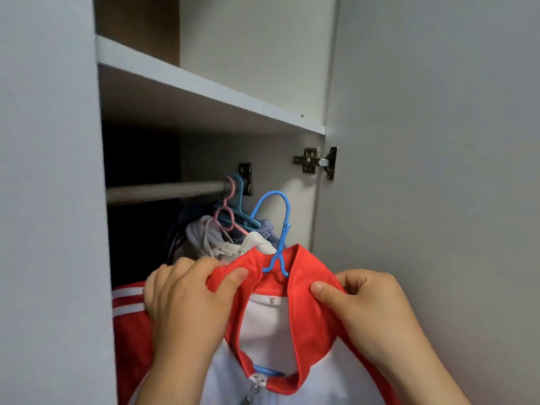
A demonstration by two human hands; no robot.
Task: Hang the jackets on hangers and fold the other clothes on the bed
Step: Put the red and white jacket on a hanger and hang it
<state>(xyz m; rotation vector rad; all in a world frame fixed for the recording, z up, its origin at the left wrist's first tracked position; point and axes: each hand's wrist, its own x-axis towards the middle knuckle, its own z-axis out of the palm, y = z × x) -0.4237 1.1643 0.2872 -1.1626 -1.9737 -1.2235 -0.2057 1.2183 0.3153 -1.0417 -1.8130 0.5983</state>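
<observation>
Pinching collar (304, 273) of vertical jacket (263, 331), left hand (187, 302), right hand (371, 314), hanger (285, 230) hook pointing up

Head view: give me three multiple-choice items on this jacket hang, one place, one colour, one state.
1. Where is the hook of the blue hanger?
A) on the rail
B) off the rail, to the right of its end
C) on a wall nail

2. What colour is the jacket collar?
A) red
B) green
C) black

3. What are the hands doing?
A) the left hand and the right hand both grip the collar
B) only one grips it
C) neither touches it

Answers:
1 B, the hook hangs free beside the rail's bracket.
2 A, the collar is red above a white body.
3 A, each thumb pinches collar fabric.
</observation>
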